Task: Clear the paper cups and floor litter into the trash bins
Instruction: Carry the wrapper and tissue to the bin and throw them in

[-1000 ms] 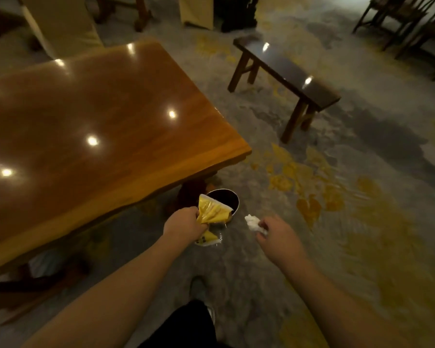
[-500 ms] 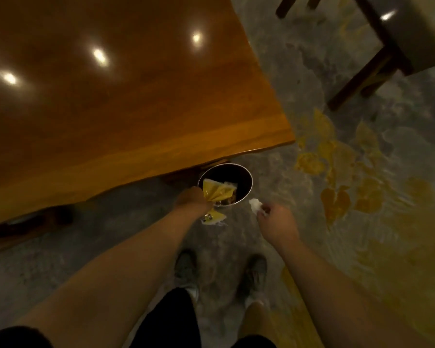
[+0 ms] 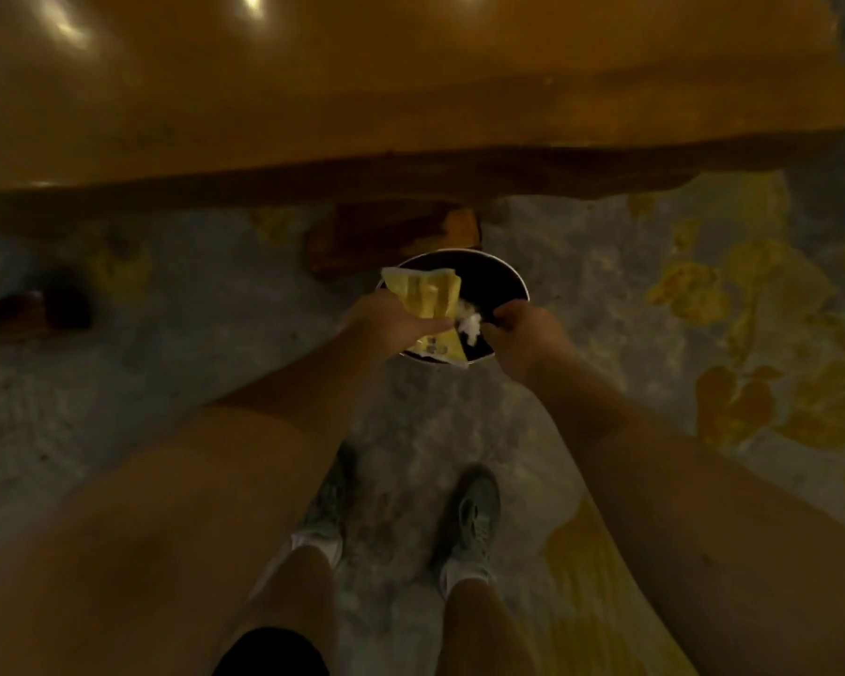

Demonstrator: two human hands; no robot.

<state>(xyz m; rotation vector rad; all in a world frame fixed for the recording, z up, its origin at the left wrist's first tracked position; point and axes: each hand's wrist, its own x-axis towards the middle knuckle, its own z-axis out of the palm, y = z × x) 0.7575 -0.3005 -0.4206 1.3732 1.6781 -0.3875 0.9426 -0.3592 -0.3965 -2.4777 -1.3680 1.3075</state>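
Observation:
A small round trash bin (image 3: 501,278) with a dark inside and a metal rim stands on the floor just in front of the table's edge. My left hand (image 3: 391,319) is shut on a yellow plastic wrapper (image 3: 425,295), held over the bin's left half. My right hand (image 3: 520,334) pinches a crumpled white tissue (image 3: 469,324) over the bin's opening, right beside the wrapper. Both hands nearly touch above the bin.
A big polished wooden table (image 3: 362,90) fills the top of the view, its edge overhanging. A wooden table leg base (image 3: 391,231) sits right behind the bin. My two feet in grey shoes (image 3: 474,519) stand on the grey and yellow patterned carpet (image 3: 728,334).
I have leaned in and looked further down. Both hands moved forward over the bin, and my right hand brought the tissue from beside the bin to above its opening.

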